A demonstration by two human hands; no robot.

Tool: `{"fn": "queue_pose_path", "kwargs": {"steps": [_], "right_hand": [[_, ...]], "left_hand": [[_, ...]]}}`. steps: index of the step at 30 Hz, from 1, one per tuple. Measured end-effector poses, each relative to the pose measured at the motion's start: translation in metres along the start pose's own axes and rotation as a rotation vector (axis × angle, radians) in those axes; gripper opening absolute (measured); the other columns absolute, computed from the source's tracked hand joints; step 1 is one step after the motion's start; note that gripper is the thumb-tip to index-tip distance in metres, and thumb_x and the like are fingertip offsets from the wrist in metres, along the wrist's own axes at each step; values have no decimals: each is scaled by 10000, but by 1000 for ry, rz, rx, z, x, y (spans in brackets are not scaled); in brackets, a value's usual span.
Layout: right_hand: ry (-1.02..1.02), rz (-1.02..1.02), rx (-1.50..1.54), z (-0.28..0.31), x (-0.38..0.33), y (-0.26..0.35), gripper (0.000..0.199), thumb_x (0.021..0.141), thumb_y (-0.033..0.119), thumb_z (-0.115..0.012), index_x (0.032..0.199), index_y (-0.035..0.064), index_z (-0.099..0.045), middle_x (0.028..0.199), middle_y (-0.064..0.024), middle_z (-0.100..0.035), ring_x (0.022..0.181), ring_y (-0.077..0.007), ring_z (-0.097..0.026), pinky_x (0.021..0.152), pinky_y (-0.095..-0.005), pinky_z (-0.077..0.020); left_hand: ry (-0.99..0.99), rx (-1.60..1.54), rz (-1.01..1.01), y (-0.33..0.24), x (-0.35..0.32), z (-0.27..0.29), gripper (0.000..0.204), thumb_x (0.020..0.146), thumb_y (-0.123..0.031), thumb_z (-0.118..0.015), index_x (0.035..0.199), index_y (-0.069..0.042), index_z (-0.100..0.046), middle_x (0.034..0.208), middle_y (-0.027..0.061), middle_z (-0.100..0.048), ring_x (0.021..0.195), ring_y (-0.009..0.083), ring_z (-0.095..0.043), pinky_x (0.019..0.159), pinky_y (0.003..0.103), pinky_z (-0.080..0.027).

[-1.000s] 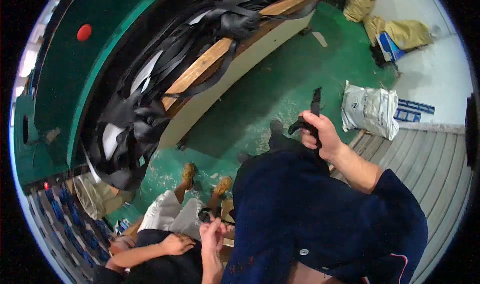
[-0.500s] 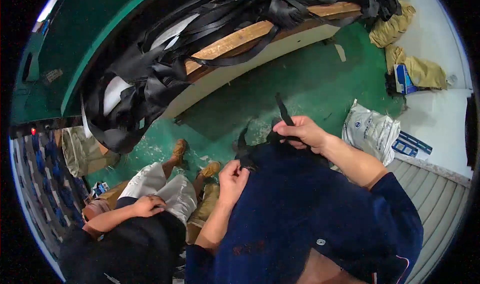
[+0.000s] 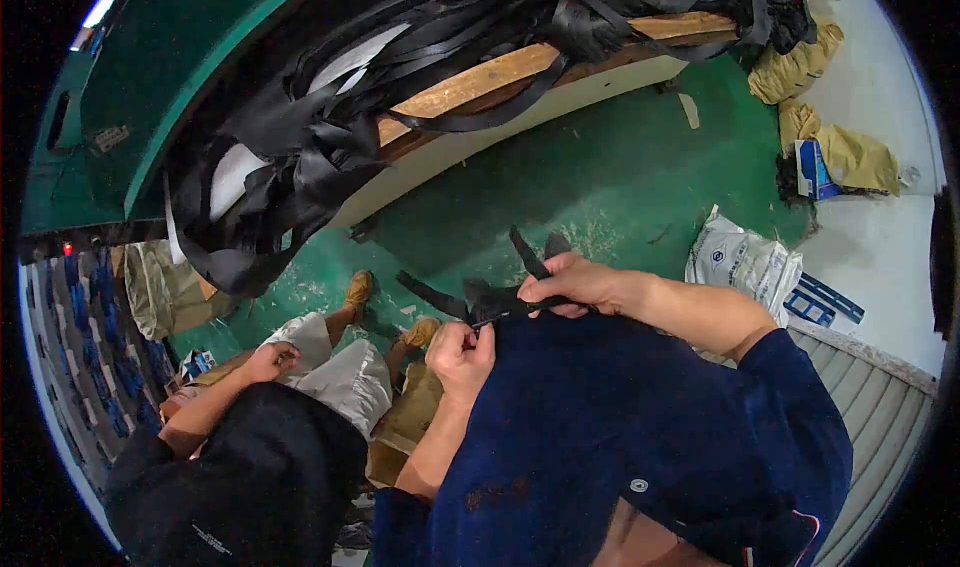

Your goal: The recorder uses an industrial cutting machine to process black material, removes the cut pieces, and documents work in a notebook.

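Both hands have drawn closer together since the earlier frame, the left hand (image 3: pixel 462 352) now up at the black strap (image 3: pixel 500 302). Its grip is closed, pinching the strap's near end between thumb and fingers. Just beyond, the right hand (image 3: pixel 572 282) is clamped over the strap's middle, so loose ends stick out past the knuckles and off to the left over the green floor (image 3: pixel 620 167). A seated co-worker (image 3: pixel 260 447) is lower left. Farther off, a heap of black straps (image 3: pixel 330 137) drapes the wooden desk (image 3: pixel 500 72).
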State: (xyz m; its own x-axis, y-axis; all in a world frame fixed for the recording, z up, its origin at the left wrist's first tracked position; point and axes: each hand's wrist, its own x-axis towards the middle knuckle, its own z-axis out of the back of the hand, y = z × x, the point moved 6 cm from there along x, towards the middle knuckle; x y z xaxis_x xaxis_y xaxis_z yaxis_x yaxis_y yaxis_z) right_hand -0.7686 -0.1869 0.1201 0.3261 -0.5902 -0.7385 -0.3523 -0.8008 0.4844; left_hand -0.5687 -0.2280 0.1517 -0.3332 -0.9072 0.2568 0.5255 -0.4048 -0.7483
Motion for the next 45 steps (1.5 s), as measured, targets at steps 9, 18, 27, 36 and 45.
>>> {"fn": "queue_pose_path", "kwargs": {"steps": [9,18,27,36,45], "right_hand": [[10,-52,-132,10,1,-6,177,906,221,-711,929,46,-690,625,12,-561,439,-46,-388,397,-227,-255],[71,-2,-285,47,-9,-4,209,905,217,-703,995,34,-658,825,-71,-706,511,-57,-489,432,-231,-364],[-338,483,-584,145,-57,18,560,883,254,-740,1320,-15,-515,922,-74,-690,838,-142,-640,768,-305,-528],[-642,937,-585,214,-140,150,360,926,114,-674,1227,-53,-571,953,-26,-650,844,-74,-590,743,-244,-511],[-1032,1342,-1291,201,-112,275,147,827,126,-708,928,27,-666,924,-119,-665,885,-332,-619,789,-424,-488]], "left_hand": [[188,9,-144,-14,6,-16,298,651,-32,-812,673,-70,-517,599,87,-523,556,294,-552,502,398,-430],[729,-88,84,-19,15,-58,312,816,-209,-779,679,-26,-566,604,131,-572,567,296,-593,531,386,-457],[789,-55,149,-38,67,-50,281,846,-256,-771,726,-20,-678,643,92,-622,580,219,-598,551,341,-470],[359,72,-269,-91,142,-52,129,796,-109,-758,879,-39,-689,797,112,-670,767,314,-645,674,387,-522],[-65,286,-569,-80,271,-72,136,829,-153,-724,890,-66,-638,825,90,-615,766,317,-583,701,430,-450]]}}
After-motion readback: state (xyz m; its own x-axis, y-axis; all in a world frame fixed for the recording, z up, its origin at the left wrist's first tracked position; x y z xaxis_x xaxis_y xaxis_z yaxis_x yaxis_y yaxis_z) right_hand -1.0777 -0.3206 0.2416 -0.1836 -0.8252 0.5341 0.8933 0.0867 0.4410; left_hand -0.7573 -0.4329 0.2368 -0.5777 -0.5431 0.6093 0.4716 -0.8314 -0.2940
